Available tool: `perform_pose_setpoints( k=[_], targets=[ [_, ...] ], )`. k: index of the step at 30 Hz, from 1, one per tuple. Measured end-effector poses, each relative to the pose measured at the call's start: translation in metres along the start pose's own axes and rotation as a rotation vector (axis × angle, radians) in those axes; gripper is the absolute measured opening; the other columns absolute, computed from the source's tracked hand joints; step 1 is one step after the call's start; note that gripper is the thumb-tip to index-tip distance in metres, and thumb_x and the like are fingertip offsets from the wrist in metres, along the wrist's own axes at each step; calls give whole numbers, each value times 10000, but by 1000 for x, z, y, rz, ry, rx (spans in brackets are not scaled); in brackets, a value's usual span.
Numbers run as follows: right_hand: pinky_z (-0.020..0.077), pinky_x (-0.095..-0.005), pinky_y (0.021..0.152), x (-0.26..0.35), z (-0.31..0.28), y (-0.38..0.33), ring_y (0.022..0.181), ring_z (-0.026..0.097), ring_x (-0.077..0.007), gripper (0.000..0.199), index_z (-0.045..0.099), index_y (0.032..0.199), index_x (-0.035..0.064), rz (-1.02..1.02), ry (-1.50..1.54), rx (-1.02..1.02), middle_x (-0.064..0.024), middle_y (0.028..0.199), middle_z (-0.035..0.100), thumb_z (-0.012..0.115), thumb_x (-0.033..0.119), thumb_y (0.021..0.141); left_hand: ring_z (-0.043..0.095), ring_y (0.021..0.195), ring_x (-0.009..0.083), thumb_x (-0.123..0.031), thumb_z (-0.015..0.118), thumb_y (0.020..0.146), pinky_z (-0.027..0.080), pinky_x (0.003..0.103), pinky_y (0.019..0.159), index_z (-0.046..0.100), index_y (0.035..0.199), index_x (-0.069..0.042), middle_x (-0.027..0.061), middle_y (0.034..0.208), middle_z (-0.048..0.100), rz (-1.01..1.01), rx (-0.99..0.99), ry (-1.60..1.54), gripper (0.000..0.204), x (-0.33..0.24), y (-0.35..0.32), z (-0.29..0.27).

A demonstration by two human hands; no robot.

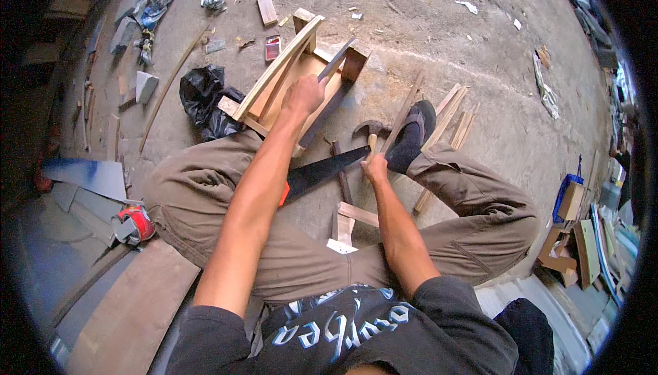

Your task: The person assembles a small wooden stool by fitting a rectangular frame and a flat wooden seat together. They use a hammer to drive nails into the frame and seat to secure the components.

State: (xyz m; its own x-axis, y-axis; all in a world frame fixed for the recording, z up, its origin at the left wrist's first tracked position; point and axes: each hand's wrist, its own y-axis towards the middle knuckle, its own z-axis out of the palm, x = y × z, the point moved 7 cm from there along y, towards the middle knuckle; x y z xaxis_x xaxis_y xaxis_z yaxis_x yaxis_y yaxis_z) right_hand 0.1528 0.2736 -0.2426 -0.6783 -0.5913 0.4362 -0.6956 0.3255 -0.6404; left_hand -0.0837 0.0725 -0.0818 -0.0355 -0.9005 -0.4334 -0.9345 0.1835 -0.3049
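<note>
- Concrete floor (pixel 480 53), dusty, littered with offcuts and scraps; you sit on it, legs spread.
- Your left hand (pixel 303 94) is closed around the frame (pixel 295 77), pinning it ahead of your knee, probably so it won't shift.
- Your right hand (pixel 374 166) wraps the hammer (pixel 371 130) handle, head on the floor by your foot.
- Saw (pixel 322 171) lies between your legs, within reach.
- Frame: pale slats, curved rail, boxy, unfinished.
</note>
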Motion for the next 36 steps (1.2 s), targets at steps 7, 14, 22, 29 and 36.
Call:
perform_pose_setpoints(
  k=[7, 14, 22, 29, 36],
  targets=[
    [484, -499, 858, 8, -23, -1, 961, 623, -475, 605, 592, 975, -120, 112, 167, -250, -355, 968, 628, 584, 470, 843, 662, 854, 449, -411, 500, 960, 529, 533, 743, 642, 939, -4, 287, 860, 667, 88, -50, 41, 431, -24, 6, -10],
    [498, -498, 777, 28, -65, -11, 904, 645, -451, 526, 618, 917, -22, -50, 367, -321, -310, 885, 646, 596, 503, 885, 658, 840, 460, -398, 520, 949, 526, 541, 752, 619, 961, -16, 278, 847, 670, 88, -18, 49, 395, -14, 11, 34],
    [486, -517, 691, 48, -69, 26, 830, 626, -474, 425, 600, 896, 9, -184, 114, -241, -295, 857, 640, 588, 433, 920, 664, 790, 451, -396, 541, 934, 538, 537, 728, 632, 948, -36, 265, 809, 670, 109, -10, 84, 372, -9, 16, 46],
    [478, -534, 695, 91, -71, 42, 803, 621, -475, 395, 591, 919, 18, -460, 183, -362, -278, 847, 638, 580, 412, 931, 664, 760, 450, -375, 557, 929, 544, 527, 695, 602, 918, -33, 260, 797, 666, 108, -18, 111, 345, -17, 11, 36],
    [475, -557, 732, 86, -62, 49, 844, 610, -509, 478, 610, 959, 14, -437, 265, -282, -316, 848, 630, 491, 476, 959, 667, 749, 444, -358, 574, 916, 547, 525, 689, 605, 886, -30, 256, 788, 668, 94, -26, 87, 331, -15, 13, 34]
  ],
)
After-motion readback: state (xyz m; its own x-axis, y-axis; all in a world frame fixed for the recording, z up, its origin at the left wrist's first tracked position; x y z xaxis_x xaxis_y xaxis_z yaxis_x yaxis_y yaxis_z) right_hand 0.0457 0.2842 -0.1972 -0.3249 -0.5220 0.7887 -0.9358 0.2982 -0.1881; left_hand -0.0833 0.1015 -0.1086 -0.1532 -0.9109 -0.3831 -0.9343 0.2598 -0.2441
